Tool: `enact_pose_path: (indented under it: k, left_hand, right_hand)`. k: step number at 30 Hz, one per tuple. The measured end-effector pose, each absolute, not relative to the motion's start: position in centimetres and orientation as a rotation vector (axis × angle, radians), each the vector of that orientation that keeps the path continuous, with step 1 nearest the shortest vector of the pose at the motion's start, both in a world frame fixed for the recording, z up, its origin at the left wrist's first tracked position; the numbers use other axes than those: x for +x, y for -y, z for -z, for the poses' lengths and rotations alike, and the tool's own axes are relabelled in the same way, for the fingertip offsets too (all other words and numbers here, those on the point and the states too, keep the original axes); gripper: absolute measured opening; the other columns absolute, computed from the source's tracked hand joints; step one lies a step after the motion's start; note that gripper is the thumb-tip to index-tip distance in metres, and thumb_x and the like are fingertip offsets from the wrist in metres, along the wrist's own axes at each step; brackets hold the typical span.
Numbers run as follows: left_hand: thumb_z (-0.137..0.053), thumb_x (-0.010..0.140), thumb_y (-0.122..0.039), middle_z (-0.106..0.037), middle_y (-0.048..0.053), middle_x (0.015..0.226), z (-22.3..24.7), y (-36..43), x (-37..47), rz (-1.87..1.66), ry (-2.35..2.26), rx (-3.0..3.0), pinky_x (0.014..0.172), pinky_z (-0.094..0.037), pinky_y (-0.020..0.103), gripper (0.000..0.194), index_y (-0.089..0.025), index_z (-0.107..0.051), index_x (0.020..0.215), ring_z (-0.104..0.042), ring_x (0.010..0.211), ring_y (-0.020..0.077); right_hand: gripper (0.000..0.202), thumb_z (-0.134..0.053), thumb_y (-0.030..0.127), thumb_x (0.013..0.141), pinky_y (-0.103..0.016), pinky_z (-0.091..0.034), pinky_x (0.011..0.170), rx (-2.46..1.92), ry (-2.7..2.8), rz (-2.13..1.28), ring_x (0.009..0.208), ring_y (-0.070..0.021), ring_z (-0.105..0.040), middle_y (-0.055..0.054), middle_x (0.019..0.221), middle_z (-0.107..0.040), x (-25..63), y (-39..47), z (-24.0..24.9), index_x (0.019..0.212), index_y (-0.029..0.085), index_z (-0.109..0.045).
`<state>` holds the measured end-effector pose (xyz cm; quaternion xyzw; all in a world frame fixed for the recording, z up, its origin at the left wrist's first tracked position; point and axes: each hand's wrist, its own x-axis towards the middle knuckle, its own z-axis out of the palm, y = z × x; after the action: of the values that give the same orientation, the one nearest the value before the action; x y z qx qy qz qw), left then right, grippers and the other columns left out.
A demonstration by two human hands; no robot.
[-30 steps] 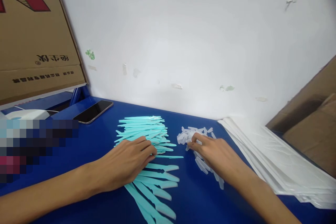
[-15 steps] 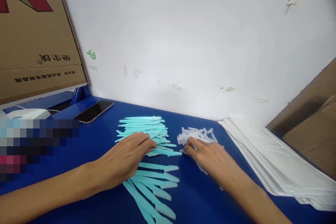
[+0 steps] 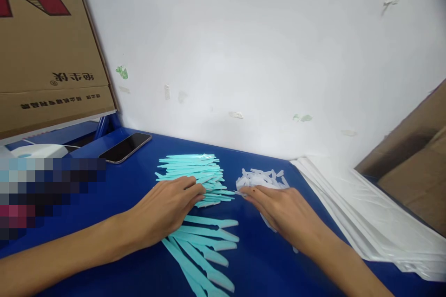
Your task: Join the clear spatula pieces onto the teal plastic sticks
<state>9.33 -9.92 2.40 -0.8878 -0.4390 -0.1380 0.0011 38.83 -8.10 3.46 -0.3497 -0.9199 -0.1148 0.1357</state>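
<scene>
The teal sticks look light, stiff and slick, best pinched mid-handle; they lie on the desk under the left hand, its fingers curled; the right hand's fingers bunch beside clear pieces (I can't tell either grip).

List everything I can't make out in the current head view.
All in the head view:
- Left hand: its grip, hidden by the hand itself.
- Right hand: whether its fingers hold anything, too small.
- Translucent pieces: some hidden by the right hand.
- Fanned teal tools: lowest cut by bottom edge.
- Pixelated patch: contents blurred.
</scene>
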Motion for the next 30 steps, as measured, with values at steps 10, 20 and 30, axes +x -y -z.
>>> enact_pose_path:
  k: [10, 20, 30]
  left_hand:
    - [-0.031, 0.110, -0.027, -0.061, 0.002, 0.084, -2.47, 10.08, 9.29, 0.575, 1.341, -2.761, 0.058, -0.033, 0.028, 0.031, -0.020, -0.061, 0.102, -0.054, 0.065, 0.0168]
    - [-0.034, 0.109, -0.026, -0.062, 0.001, 0.084, -2.61, 10.18, 9.33, 0.643, 1.316, -2.767, 0.057, -0.034, 0.028, 0.027, -0.021, -0.060, 0.103, -0.052, 0.064, 0.0158]
    - [-0.036, 0.110, -0.025, -0.062, 0.000, 0.088, -2.58, 10.32, 9.25, 0.705, 1.256, -2.854, 0.058, -0.036, 0.028, 0.023, -0.021, -0.059, 0.108, -0.054, 0.066, 0.0148]
  right_hand:
    - [0.032, -0.043, 0.024, 0.108, -0.024, -0.052, 0.063, -0.968, 2.565, -0.032, 0.077, -0.0161, -0.074, -0.005, 0.100, -0.077, 38.39, 8.06, -3.12, 0.129, 0.026, -0.067]
    - [0.031, -0.043, 0.019, 0.107, -0.023, -0.049, 0.060, -0.961, 2.565, -0.016, 0.075, -0.0154, -0.074, -0.003, 0.100, -0.076, 38.52, 8.06, -3.43, 0.127, 0.026, -0.066]
    - [0.030, -0.045, 0.021, 0.107, -0.024, -0.055, 0.065, -0.916, 2.530, -0.128, 0.076, -0.0152, -0.074, -0.005, 0.102, -0.077, 38.01, 8.45, -3.25, 0.125, 0.025, -0.067]
